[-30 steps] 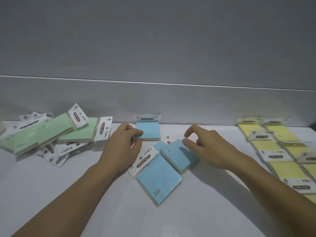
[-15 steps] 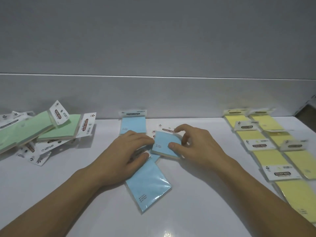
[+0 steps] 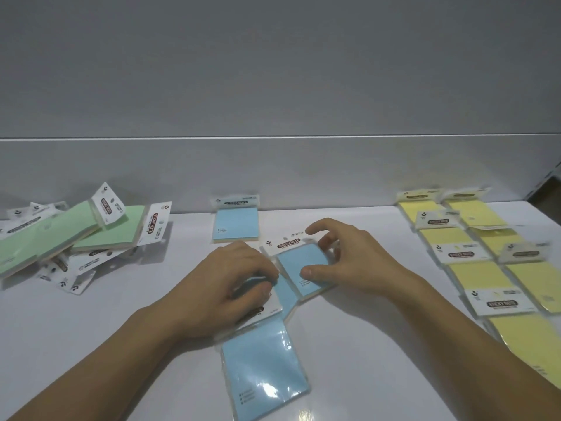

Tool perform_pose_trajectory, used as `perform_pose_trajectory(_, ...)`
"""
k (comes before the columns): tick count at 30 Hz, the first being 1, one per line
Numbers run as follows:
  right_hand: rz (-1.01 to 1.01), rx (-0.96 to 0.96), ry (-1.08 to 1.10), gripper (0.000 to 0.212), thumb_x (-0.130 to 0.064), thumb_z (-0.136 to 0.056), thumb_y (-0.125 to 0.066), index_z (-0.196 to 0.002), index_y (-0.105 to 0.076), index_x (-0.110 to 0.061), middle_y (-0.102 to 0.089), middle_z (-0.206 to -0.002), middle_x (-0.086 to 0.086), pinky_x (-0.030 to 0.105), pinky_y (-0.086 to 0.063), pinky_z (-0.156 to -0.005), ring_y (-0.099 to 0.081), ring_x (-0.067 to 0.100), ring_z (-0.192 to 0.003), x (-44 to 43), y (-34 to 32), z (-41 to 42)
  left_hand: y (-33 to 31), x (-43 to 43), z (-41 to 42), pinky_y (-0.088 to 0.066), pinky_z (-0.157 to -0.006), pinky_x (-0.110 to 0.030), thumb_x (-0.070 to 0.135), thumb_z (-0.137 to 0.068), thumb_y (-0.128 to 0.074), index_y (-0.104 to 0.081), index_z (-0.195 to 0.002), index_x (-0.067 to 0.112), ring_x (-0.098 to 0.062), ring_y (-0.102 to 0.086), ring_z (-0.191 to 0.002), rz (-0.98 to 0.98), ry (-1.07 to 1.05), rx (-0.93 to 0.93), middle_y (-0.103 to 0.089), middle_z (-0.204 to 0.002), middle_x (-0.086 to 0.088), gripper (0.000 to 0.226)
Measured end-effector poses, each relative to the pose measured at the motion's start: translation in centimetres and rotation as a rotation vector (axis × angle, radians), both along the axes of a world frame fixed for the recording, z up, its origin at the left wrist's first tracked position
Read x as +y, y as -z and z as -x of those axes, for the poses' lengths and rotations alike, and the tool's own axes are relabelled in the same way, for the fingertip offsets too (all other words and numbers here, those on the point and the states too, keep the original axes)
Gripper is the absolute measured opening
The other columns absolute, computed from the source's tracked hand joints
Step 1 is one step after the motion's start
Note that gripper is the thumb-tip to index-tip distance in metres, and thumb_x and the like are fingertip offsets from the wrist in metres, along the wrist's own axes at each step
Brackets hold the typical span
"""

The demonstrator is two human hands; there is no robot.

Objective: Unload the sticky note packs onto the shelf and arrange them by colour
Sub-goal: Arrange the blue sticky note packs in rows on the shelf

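Several blue sticky note packs lie mid-shelf. My right hand (image 3: 349, 259) grips one blue pack (image 3: 299, 265), thumb on its face and fingers at its far edge, its white header pointing away. My left hand (image 3: 230, 284) presses down on the header of another blue pack (image 3: 264, 369) that lies nearest me; a further blue pack is partly hidden under both. One more blue pack (image 3: 236, 223) lies flat against the back wall. A loose heap of green packs (image 3: 82, 232) is at the left. Yellow packs (image 3: 476, 268) lie in two overlapping rows at the right.
The white shelf surface (image 3: 121, 344) ends at a grey back wall (image 3: 273, 171). A dark gap shows past the shelf's far right corner (image 3: 546, 189).
My right hand has turned the held blue pack so its header faces away and drawn it slightly nearer. My left hand stays pressed on the nearest pack.
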State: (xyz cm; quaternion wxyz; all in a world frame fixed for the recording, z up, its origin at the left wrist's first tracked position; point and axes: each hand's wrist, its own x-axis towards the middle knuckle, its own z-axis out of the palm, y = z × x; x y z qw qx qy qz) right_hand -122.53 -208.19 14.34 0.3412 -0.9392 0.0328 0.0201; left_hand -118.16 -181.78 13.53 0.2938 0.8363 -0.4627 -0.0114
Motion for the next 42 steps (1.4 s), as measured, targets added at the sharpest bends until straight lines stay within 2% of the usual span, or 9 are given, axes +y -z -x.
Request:
perform_pose_trajectory(3,-0.079,-0.057,-0.010,0.062,-0.049,-0.064,-0.088,-0.118,-0.058,-0.045,-0.061,-0.108,-0.016,0.012,-0.046,-0.067,-0.061,0.002,-0.088,0.3,-0.1,0.2,0.1,0.1,-0.2,-0.050,-0.089,-0.031,0.041,-0.096,-0.056,-0.067,-0.118,0.031,-0.006,-0.058,-0.111,0.028,-0.029,0.027,-0.066,-0.116,0.019,0.026)
perform_pose_trajectory(8,-0.550,-0.269,0.188,0.028,-0.010,-0.081,-0.082,-0.100,-0.069,-0.025,-0.068,-0.103,-0.004,0.032,-0.057,-0.064,-0.070,0.032,-0.077,0.7,-0.5,0.1,0.3,0.0,-0.5,-0.047,-0.102,-0.029,0.040,-0.094,-0.056,-0.065,-0.127,0.029,-0.003,-0.053,-0.129,0.096,-0.032,0.032,-0.057,-0.139,0.023,0.037)
perform_pose_trajectory(16,-0.797,-0.168,0.248,0.023,0.004,-0.088,-0.072,-0.102,-0.071,-0.015,-0.073,-0.109,0.007,0.024,-0.056,-0.057,-0.073,0.012,-0.072,-0.1,-0.8,-2.1,0.6,0.0,-1.3,-0.031,-0.112,-0.028,0.046,-0.096,-0.051,-0.052,-0.140,0.037,0.004,-0.030,-0.144,0.083,-0.155,0.005,-0.028,-0.160,0.029,0.045)
perform_pose_trajectory(24,-0.623,-0.234,0.284,0.026,0.003,-0.086,-0.074,-0.097,-0.071,-0.020,-0.072,-0.105,0.004,0.035,-0.063,-0.066,-0.073,0.024,-0.085,1.4,0.4,-7.5,1.0,0.8,-3.1,-0.030,-0.117,-0.047,0.033,-0.101,-0.053,-0.059,-0.138,0.023,-0.014,-0.038,-0.142,-0.026,-0.393,0.014,-0.047,-0.152,0.007,0.039)
perform_pose_trajectory(28,-0.350,-0.312,0.363,0.019,-0.014,-0.086,-0.071,-0.098,-0.074,-0.027,-0.072,-0.092,-0.013,0.017,-0.056,-0.069,-0.071,0.008,-0.087,2.4,2.7,-7.9,1.3,0.9,-3.1,-0.029,-0.116,-0.048,0.045,-0.096,-0.042,-0.057,-0.138,0.026,-0.014,-0.033,-0.142,-0.088,-0.389,0.033,-0.044,-0.151,0.009,0.049)
perform_pose_trajectory(31,-0.078,-0.355,0.333,0.014,-0.028,-0.087,-0.064,-0.096,-0.074,-0.029,-0.065,-0.101,-0.011,0.032,-0.054,-0.082,-0.063,0.011,-0.100,2.8,3.4,-7.8,1.5,0.9,-3.2,-0.028,-0.115,-0.049,0.048,-0.094,-0.038,-0.056,-0.138,0.028,-0.015,-0.031,-0.143,-0.105,-0.388,0.036,-0.043,-0.150,0.009,0.051)
perform_pose_trajectory(35,-0.045,-0.346,0.340,0.013,-0.035,-0.089,-0.060,-0.093,-0.071,-0.030,-0.055,-0.102,-0.013,0.034,-0.054,-0.081,-0.060,0.011,-0.101,2.6,3.5,-7.6,1.7,1.0,-3.3,-0.026,-0.115,-0.048,0.048,-0.094,-0.037,-0.053,-0.140,0.031,-0.013,-0.027,-0.143,-0.112,-0.381,0.035,-0.040,-0.152,0.011,0.051)
perform_pose_trajectory(39,0.037,-0.458,0.164,0.024,-0.042,-0.085,-0.061,-0.108,-0.064,-0.035,-0.048,-0.109,-0.023,0.018,-0.047,-0.079,-0.051,0.003,-0.110,2.9,3.3,-6.9,1.8,1.1,-3.5,-0.026,-0.115,-0.047,0.048,-0.095,-0.037,-0.053,-0.139,0.032,-0.010,-0.026,-0.142,-0.112,-0.378,0.029,-0.040,-0.150,0.013,0.050)
perform_pose_trajectory(42,0.146,-0.452,-0.047,0.030,-0.041,-0.084,-0.065,-0.114,-0.064,-0.037,-0.051,-0.116,-0.024,0.022,-0.044,-0.091,-0.044,0.001,-0.115,2.7,3.5,-6.3,1.8,1.1,-3.5,-0.027,-0.115,-0.047,0.048,-0.095,-0.037,-0.052,-0.140,0.033,-0.010,-0.026,-0.143,-0.111,-0.375,0.028,-0.040,-0.150,0.013,0.050)
